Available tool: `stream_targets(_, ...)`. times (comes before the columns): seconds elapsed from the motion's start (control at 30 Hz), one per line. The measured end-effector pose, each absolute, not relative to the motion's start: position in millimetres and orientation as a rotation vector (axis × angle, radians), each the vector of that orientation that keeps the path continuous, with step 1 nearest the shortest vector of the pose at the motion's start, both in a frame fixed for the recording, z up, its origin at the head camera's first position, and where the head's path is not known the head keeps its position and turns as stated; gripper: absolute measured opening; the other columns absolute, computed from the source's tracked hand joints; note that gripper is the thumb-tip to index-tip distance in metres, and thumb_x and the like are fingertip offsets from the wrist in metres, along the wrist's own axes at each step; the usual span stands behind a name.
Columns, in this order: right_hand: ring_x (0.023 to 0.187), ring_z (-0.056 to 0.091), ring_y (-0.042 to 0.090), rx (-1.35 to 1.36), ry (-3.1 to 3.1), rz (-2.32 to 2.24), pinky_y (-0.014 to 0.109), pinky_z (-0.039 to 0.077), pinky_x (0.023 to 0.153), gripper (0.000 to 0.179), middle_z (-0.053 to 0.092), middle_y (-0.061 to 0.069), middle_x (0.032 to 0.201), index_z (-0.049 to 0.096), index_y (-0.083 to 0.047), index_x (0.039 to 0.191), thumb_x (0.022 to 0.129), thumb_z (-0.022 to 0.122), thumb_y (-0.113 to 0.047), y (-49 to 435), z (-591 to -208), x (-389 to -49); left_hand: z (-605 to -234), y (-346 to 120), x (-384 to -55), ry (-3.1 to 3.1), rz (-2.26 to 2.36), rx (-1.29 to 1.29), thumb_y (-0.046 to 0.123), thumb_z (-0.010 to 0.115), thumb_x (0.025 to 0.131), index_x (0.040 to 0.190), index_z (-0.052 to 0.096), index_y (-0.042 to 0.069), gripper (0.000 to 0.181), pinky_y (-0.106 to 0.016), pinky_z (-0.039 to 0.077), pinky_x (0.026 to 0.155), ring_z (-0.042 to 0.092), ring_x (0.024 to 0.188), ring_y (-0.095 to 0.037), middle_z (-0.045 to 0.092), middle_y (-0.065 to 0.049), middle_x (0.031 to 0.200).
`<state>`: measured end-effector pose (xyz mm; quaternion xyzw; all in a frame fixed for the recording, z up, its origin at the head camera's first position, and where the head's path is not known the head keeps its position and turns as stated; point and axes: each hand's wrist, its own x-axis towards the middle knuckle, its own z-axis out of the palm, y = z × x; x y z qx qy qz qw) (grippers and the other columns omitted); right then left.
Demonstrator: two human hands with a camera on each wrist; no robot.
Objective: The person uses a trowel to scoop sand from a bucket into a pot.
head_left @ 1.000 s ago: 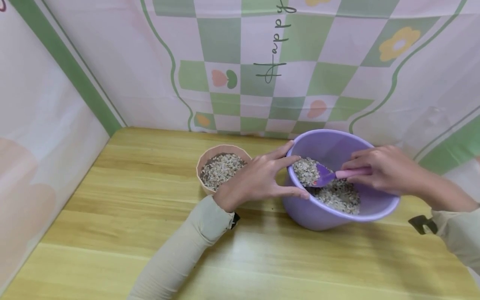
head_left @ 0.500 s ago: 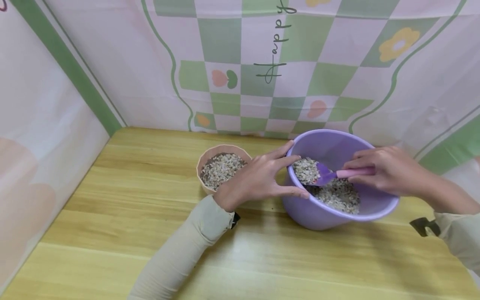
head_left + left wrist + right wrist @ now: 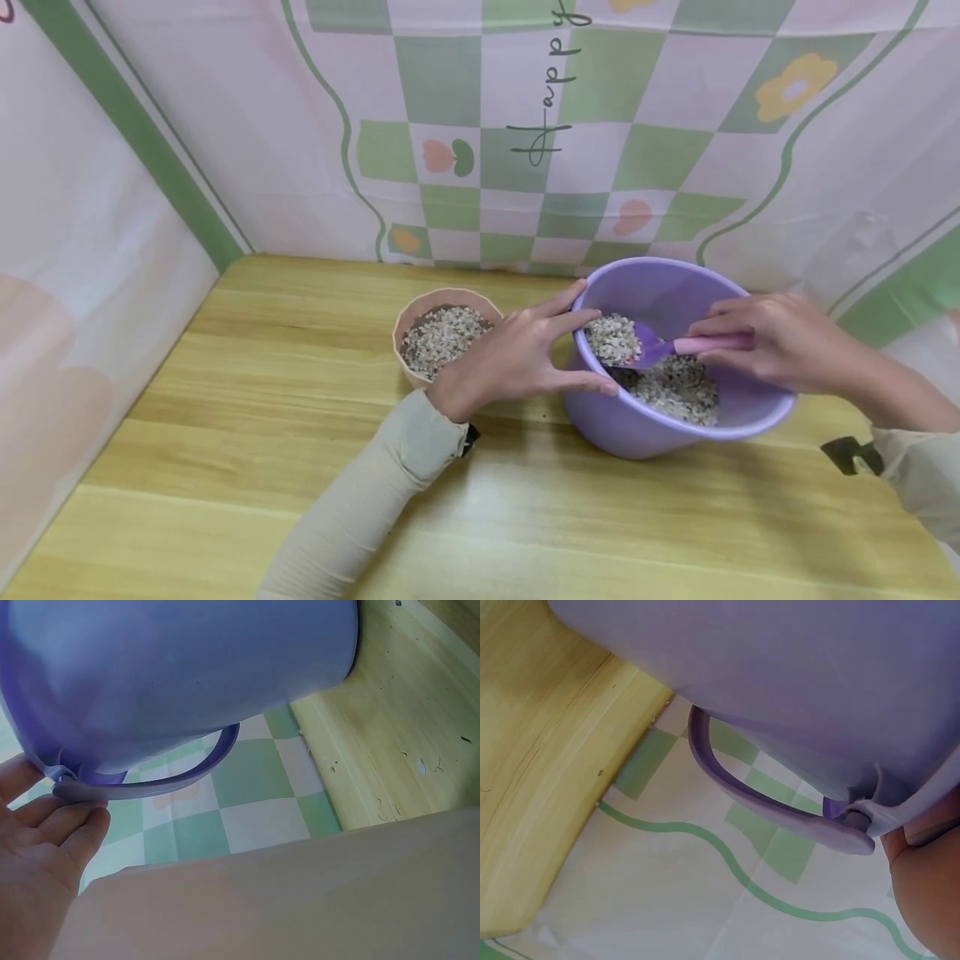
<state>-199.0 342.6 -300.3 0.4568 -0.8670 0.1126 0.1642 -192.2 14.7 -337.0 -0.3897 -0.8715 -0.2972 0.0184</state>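
On the right of the head view a purple bucket (image 3: pixel 626 429) leans toward the left. My left hand (image 3: pixel 510 358) holds its left rim, thumb and fingers spread apart along the edge. In the left wrist view the fingertips touch the rim where the bucket's handle (image 3: pixel 169 786) joins. My right hand (image 3: pixel 780 342) grips the pink handle of a small toy shovel (image 3: pixel 658 352) inside the bucket. Gravel (image 3: pixel 611 337) is heaped on the shovel's purple blade, near the left rim. More gravel (image 3: pixel 678 396) lies in the bucket. The right fingertips are mostly hidden in the right wrist view.
A pinkish bowl (image 3: pixel 403 321) of gravel stands left of the bucket, partly behind my left wrist. Both are on a wooden table (image 3: pixel 285 400). A checked cloth (image 3: pixel 517 154) hangs just behind, and another hanging (image 3: pixel 82 242) borders the left side. Few loose grains dot the table.
The shovel and my right hand have shifted very slightly to the right. The bucket has tilted or slid a touch; my left hand stays on its rim.
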Motion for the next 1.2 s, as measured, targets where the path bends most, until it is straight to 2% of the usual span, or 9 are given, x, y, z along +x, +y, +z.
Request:
stream_targets(0.4,0.07,0.072,0.02,1.308,-2.446,0.351,0.022,0.057,0.064,0.037,0.077,0.004,0.088,0.08,-0.012,0.09,0.055,0.091,-0.017,344,-300,-198,-339,15,-193,-2.694,-0.955,-1.215,0.073,0.068,0.078,0.151,0.046,0.022,0.091,-0.042,0.043,0.108,0.043,0.139,-0.031,0.011,0.002,0.165)
stream_targets(0.6,0.067,0.07,0.009,1.323,-2.413,0.433,0.014,0.054,0.058,0.031,0.076,0.0,0.087,0.081,-0.014,0.09,0.061,0.09,-0.02,344,-297,-198,-339,15,-194,-2.667,-0.95,-1.231,0.072,0.068,0.078,0.151,0.044,0.021,0.093,-0.037,0.047,0.105,0.052,0.131,-0.032,0.012,0.001,0.164)
stream_targets(0.83,0.073,0.07,0.004,1.292,-2.414,0.43,0.014,0.055,0.066,0.03,0.076,-0.007,0.091,0.082,-0.018,0.092,0.063,0.09,-0.023,344,-292,-196,-338,13,-194,-2.671,-0.957,-1.214,0.071,0.069,0.078,0.152,0.043,0.026,0.091,-0.038,0.045,0.107,0.049,0.134,-0.032,0.013,0.002,0.164)
stream_targets(1.2,0.075,0.067,-0.001,1.239,-2.422,0.454,0.013,0.054,0.065,0.038,0.076,-0.001,0.09,0.081,-0.016,0.094,0.057,0.091,-0.02,350,-289,-193,-339,14,-195,-2.67,-0.96,-1.219,0.07,0.071,0.077,0.151,0.045,0.022,0.092,-0.037,0.045,0.107,0.049,0.134,-0.031,0.013,0.002,0.164)
